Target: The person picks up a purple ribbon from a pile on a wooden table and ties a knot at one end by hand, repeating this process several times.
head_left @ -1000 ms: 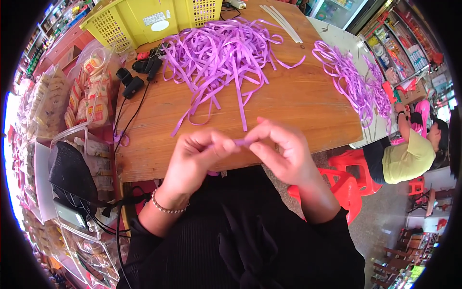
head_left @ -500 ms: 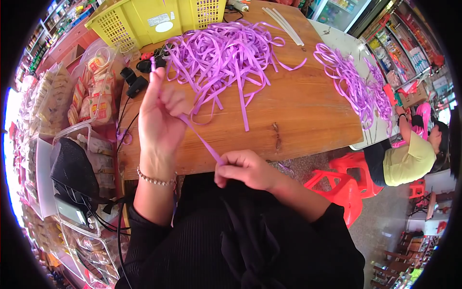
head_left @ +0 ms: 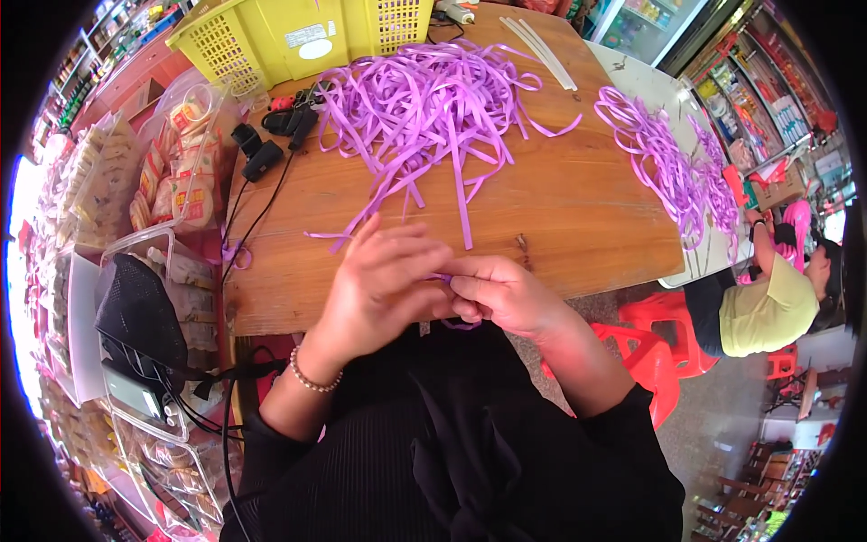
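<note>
Both hands meet just above the near edge of the table, in front of my body. My right hand [head_left: 506, 294] pinches a narrow purple ribbon [head_left: 442, 277] between thumb and forefinger. A bit of the same purple shows as a curve below those fingers. My left hand [head_left: 384, 285], with a beaded bracelet on its wrist, is held against the right one's fingertips. Its fingers are stretched out and slightly blurred, and its thumb is partly hidden. Beyond the hands lies a tangled heap of purple ribbons [head_left: 429, 108], some ends trailing toward me.
A yellow plastic basket [head_left: 316, 41] stands behind the heap. Translucent sticks [head_left: 542, 52] lie at the back. More purple ribbons [head_left: 655, 163] cover a white table at right. Left are a black cable device [head_left: 262, 155] and packaged goods [head_left: 181, 181]. Red stools [head_left: 668, 330] and another person [head_left: 768, 307] are at right.
My left hand has come down and to the right, meeting the right hand. The ribbon stretched between them is no longer taut, and the left fingers have spread. My right hand has risen slightly.
</note>
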